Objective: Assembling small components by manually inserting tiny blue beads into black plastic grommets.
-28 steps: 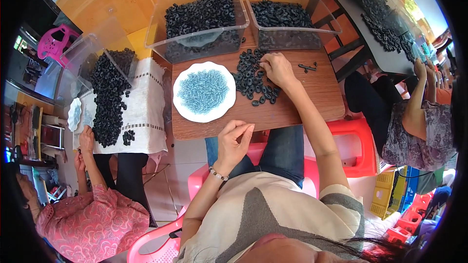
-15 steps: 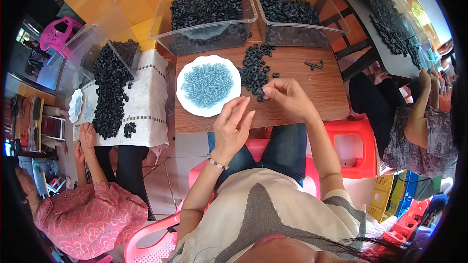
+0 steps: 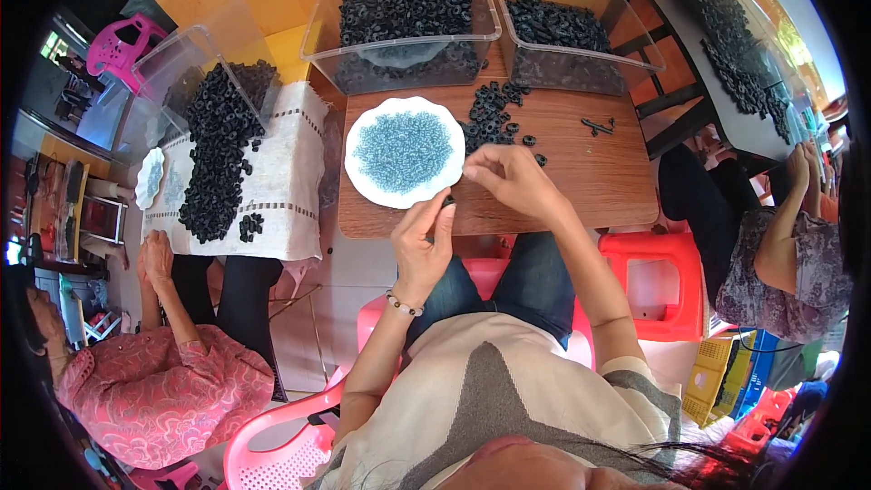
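Observation:
Between thumb and forefinger of my left hand (image 3: 423, 243) is a small black ring-shaped piece (image 3: 448, 201), just off the near edge of the white scalloped plate (image 3: 354, 172). A heap of tiny translucent blue-grey rings (image 3: 406, 152) covers the plate's middle. My right hand (image 3: 517, 183) is beside the plate's right rim, its thumb and forefinger pinched together; anything in that pinch is too small to make out. Behind my right hand, a loose pile of black pieces (image 3: 490, 107) lies on the brown wooden table (image 3: 599, 177).
Two clear bins (image 3: 399, 59) (image 3: 572, 68) of black pieces stand at the table's back. A dark forked piece (image 3: 594, 126) lies at the right. On the left, a person sits at a cloth-covered table (image 3: 290, 172) with more pieces. A red stool (image 3: 649, 240) stands right; another person sits beyond.
My right hand has moved left from the black pile to the plate's rim. A black piece now shows in my left hand, whose fingers have closed. The view has shifted slightly.

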